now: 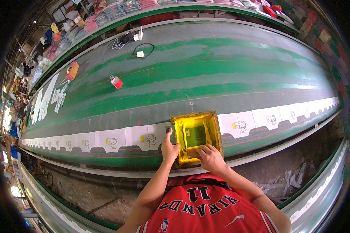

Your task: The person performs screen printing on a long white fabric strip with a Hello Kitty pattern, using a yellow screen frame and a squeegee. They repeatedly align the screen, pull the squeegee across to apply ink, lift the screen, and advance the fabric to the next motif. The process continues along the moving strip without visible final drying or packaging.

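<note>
A screen printing frame [218, 132] with a yellow-coated inside lies on the near edge of the long table, over a row of white cloth pieces [136, 136]. My left hand [169, 148] holds the frame's left side, fingers pointing away from me and thumb by the rim. Inside the near part of the frame, my right hand [212, 157] grips a squeegee [192, 153], its fingers bent over the top. The mesh [196, 134] shows a greenish window with a small yellow patch. The cloth directly beneath the frame is hidden. Printed cartoon figures [148, 139] show on pieces at both sides.
The long green-and-grey table [175, 73] curves across the view. On it stand a bottle [116, 82] with a red label, white chargers [138, 35] with cables, a red-and-brown object [71, 71] and white strips [42, 101]. Stacked packages [120, 9] fill a rack behind.
</note>
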Tool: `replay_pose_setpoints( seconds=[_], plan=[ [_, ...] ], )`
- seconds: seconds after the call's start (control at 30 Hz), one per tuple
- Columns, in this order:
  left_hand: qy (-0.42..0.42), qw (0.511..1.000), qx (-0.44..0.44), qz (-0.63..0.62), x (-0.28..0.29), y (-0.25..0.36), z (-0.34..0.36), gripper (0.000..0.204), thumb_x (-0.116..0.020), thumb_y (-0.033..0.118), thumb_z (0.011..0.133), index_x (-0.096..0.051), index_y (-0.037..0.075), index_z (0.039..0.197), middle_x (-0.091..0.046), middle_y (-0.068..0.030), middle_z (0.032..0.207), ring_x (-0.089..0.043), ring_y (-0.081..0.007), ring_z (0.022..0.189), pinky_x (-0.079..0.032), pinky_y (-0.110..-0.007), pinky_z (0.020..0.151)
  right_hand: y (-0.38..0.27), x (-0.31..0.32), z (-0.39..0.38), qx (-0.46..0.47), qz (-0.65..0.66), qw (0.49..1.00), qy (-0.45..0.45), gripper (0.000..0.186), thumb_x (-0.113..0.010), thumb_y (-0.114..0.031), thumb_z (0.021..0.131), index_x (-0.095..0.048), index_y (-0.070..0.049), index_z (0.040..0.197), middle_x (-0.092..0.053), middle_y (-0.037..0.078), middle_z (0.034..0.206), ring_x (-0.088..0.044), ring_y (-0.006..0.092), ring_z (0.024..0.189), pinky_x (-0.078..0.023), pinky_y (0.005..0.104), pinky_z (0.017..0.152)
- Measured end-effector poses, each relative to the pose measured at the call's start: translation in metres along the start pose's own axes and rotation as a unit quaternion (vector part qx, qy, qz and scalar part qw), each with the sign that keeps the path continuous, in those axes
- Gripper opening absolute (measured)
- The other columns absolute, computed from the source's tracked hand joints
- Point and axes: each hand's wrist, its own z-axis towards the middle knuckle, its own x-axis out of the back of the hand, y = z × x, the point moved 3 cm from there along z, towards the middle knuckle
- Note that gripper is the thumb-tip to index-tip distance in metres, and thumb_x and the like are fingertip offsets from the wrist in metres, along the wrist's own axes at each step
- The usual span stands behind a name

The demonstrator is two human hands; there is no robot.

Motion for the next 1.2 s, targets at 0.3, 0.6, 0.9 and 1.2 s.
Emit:
replay_pose_setpoints(
  seconds=[0.3, 0.6, 0.9, 1.2],
  plan=[
    [-0.002, 1.0, -0.001, -0.002, 0.001, -0.001, 0.001, 0.086, -0.075, 0.004, 0.075, -0.048, 0.017, 0.156, -0.064, -0.0265, 0.125, -0.065, -0.0475, 0.115, -0.054, -0.053, 0.097, -0.005, -0.012, -0.02, 0.026, -0.007, 1.0, -0.004, 0.031, -0.068, -0.006, 0.075, -0.067, -0.002, 0.105, -0.068, 0.014, 0.103, -0.066, 0.035, 0.103, -0.056, 0.0451, 0.094],
    [-0.001, 1.0, -0.012, 0.012, 0.002, 0.005, 0.002, 0.085, -0.076, 0.002, 0.075, -0.049, 0.013, 0.155, -0.065, -0.0258, 0.12, -0.066, -0.0469, 0.113, -0.054, -0.052, 0.096, 0.055, -0.019, 0.091, -0.016, -0.027, 0.999, 0.016, 0.019, -0.069, -0.009, 0.082, -0.07, -0.002, 0.1, -0.07, 0.015, 0.099, -0.067, 0.0352, 0.102, -0.056, 0.0459, 0.091],
    [0.022, 0.999, -0.038, 0.001, 0.0, 0.001, 0.001, 0.08, -0.078, 0.0, 0.076, -0.052, 0.011, 0.151, -0.067, -0.0245, 0.121, -0.066, -0.0458, 0.114, -0.055, -0.052, 0.095, 0.05, -0.016, 0.085, -0.017, -0.03, 0.999, 0.016, 0.018, -0.072, -0.006, 0.081, -0.069, -0.003, 0.098, -0.072, 0.016, 0.099, -0.068, 0.0367, 0.1, -0.056, 0.0469, 0.09],
    [0.044, 0.999, -0.024, -0.021, -0.002, -0.006, -0.003, 0.077, -0.077, 0.009, 0.082, -0.051, 0.016, 0.155, -0.066, -0.024, 0.123, -0.069, -0.0424, 0.107, -0.056, -0.05, 0.09, -0.002, -0.019, -0.01, 0.025, -0.043, 0.998, 0.029, 0.041, -0.072, -0.008, 0.072, -0.067, -0.002, 0.111, -0.068, 0.013, 0.107, -0.065, 0.0344, 0.105, -0.055, 0.045, 0.096]
  ],
)
